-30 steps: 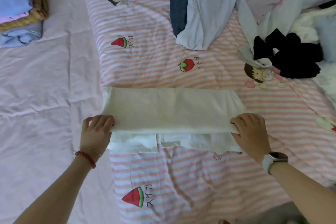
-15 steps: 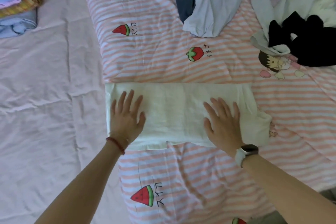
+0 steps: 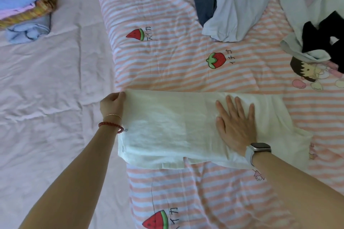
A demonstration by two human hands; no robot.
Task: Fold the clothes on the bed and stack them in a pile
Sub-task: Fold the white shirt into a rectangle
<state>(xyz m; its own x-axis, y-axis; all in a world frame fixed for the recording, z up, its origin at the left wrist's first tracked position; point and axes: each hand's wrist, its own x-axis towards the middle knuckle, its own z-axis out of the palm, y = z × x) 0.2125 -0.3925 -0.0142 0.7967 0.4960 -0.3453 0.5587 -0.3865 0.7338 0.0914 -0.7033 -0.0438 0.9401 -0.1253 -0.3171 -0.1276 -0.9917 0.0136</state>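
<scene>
Soft cream-white woven garment folded into a long band [image 3: 173, 126], lying crosswise at centre on pink-striped cartoon-print quilt [image 3: 186, 72]; left hand [image 3: 111, 106], at 9 o'clock, fingers curled pinching its left end; right hand [image 3: 236, 122], at 3 o'clock, spread flat, pressing it.

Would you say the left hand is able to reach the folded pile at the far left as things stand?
Probably yes: the left hand pinches the white garment at its left end, and only bare pink sheet lies between it and the pile.
</scene>
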